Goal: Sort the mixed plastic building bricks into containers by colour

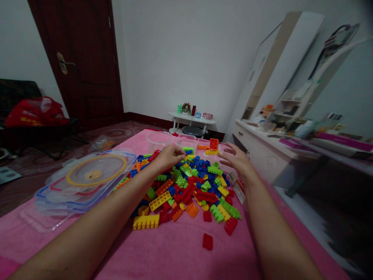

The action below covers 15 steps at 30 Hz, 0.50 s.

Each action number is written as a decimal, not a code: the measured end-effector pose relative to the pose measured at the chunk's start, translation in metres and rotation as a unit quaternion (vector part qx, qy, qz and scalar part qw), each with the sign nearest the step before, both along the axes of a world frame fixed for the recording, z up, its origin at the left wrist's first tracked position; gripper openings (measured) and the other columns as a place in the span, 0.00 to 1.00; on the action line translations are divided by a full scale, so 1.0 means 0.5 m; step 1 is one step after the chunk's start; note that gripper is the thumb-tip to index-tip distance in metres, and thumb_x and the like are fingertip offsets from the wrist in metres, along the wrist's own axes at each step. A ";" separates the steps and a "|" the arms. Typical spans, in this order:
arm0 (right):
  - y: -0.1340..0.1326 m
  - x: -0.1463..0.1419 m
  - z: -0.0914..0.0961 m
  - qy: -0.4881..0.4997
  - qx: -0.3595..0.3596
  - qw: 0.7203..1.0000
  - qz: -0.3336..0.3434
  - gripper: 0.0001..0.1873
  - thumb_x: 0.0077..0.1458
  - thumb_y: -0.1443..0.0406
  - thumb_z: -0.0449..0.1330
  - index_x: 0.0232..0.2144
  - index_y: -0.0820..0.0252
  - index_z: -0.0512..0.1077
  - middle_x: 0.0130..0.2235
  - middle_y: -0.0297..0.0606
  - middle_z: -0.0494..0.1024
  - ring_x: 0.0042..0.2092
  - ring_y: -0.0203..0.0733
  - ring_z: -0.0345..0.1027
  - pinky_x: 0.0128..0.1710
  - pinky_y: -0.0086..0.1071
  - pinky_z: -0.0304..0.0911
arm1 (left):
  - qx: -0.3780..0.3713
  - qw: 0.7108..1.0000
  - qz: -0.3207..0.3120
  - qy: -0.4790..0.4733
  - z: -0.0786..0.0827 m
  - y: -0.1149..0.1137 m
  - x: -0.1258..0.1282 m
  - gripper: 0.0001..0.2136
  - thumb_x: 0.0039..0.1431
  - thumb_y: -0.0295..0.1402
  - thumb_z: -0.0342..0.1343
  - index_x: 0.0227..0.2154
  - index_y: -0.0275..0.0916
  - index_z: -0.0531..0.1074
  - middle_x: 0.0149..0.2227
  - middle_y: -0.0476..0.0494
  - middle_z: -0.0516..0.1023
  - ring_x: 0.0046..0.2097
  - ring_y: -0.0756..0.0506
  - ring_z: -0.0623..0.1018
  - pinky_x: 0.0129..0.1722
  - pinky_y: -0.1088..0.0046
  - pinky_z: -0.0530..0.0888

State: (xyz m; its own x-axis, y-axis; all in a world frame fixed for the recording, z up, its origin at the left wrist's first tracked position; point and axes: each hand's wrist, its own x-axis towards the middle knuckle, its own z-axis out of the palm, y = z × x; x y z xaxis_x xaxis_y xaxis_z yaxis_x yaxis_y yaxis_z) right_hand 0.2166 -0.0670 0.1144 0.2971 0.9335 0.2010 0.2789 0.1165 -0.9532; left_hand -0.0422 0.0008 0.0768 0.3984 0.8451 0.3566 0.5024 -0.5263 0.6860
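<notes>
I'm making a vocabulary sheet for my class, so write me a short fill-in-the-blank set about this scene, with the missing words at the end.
1. The stacked plastic lids sit to the ____ of the brick pile.
2. The cloth under the bricks is ____.
3. The loose brick nearest the camera is ____.
4. Of the left hand and the right hand, the ____ one is nearer the large orange brick at the pile's far side.

Missing words: left; pink; red; right.

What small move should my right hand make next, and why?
Perhaps close your right hand gently on the yellow brick pictured just below the tall orange brick: the hand looks open and empty, and appears very near that yellow brick.
</notes>
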 end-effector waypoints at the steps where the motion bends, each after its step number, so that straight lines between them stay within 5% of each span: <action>1: 0.002 -0.006 -0.002 0.010 0.036 0.999 -0.001 0.35 0.42 0.61 0.67 0.54 0.56 0.63 0.55 0.46 0.66 0.44 0.42 0.71 0.37 0.32 0.73 | 0.004 1.000 0.000 0.010 0.001 -0.002 0.000 0.12 0.52 0.36 0.54 0.35 0.36 0.78 0.31 0.45 0.81 0.32 0.47 0.78 0.32 0.74 0.72; 3: 0.005 -0.018 -0.004 -0.008 0.066 0.998 0.012 0.36 0.42 0.59 0.67 0.54 0.58 0.64 0.57 0.48 0.64 0.46 0.44 0.70 0.39 0.35 0.73 | 0.014 0.999 -0.004 0.030 0.002 -0.007 0.003 0.12 0.52 0.35 0.54 0.36 0.36 0.78 0.34 0.45 0.81 0.35 0.46 0.78 0.34 0.74 0.72; 7: 0.008 -0.034 -0.006 -0.095 0.054 0.993 0.053 0.24 0.44 0.60 0.64 0.44 0.65 0.73 0.43 0.47 0.76 0.37 0.42 0.72 0.38 0.38 0.72 | 0.026 0.996 -0.014 0.082 0.002 -0.023 0.014 0.12 0.53 0.31 0.55 0.39 0.36 0.77 0.37 0.45 0.81 0.39 0.46 0.79 0.39 0.74 0.72; 15: -0.006 -0.042 0.008 -0.097 0.070 0.993 0.017 0.18 0.42 0.61 0.64 0.37 0.64 0.75 0.36 0.44 0.78 0.35 0.42 0.72 0.31 0.34 0.71 | 0.116 0.965 -0.052 0.231 -0.023 -0.054 0.038 0.15 0.52 0.29 0.57 0.44 0.40 0.75 0.45 0.42 0.75 0.48 0.43 0.74 0.49 0.71 0.70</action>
State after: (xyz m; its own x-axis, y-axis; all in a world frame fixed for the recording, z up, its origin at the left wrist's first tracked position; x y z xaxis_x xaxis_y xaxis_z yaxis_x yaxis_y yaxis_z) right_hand 0.1955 -0.0703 0.1182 0.2098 0.9010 0.3796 0.4496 0.2559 -0.8558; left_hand -0.0229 -0.0260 0.0652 0.6383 0.7108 0.2955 0.6626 -0.7027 0.2591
